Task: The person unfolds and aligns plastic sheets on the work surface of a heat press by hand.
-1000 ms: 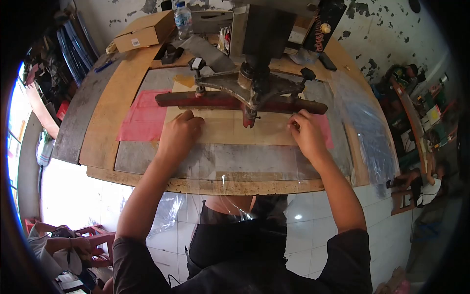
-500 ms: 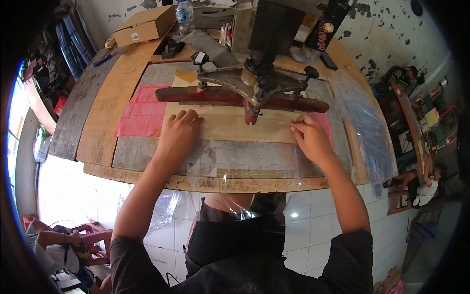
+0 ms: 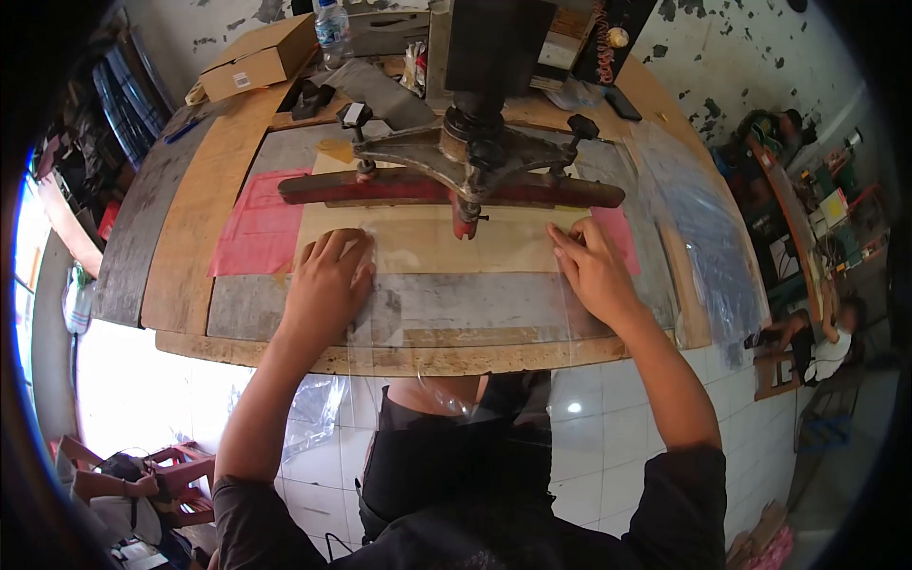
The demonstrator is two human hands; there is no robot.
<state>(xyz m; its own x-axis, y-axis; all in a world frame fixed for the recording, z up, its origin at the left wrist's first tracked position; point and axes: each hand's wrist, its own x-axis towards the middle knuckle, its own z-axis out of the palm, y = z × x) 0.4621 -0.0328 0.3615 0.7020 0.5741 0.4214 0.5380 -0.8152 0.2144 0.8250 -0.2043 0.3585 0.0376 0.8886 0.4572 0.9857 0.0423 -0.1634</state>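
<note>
Clear plastic sheet (image 3: 463, 328) | between left grip (image 3: 326, 282) and right grip (image 3: 598, 273) | cannot tell whether either pinches

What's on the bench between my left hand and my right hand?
The head view shows a clear plastic sheet there, over the tan strip, stretching from your left hand to your right hand.

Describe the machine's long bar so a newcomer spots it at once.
Find the dark machine over the worktable. Under its metal bracket, just beyond the left hand and right hand, runs a long crosswise bar. It is worn red and brown, unlike the flat pink sheet by its left end.
</note>
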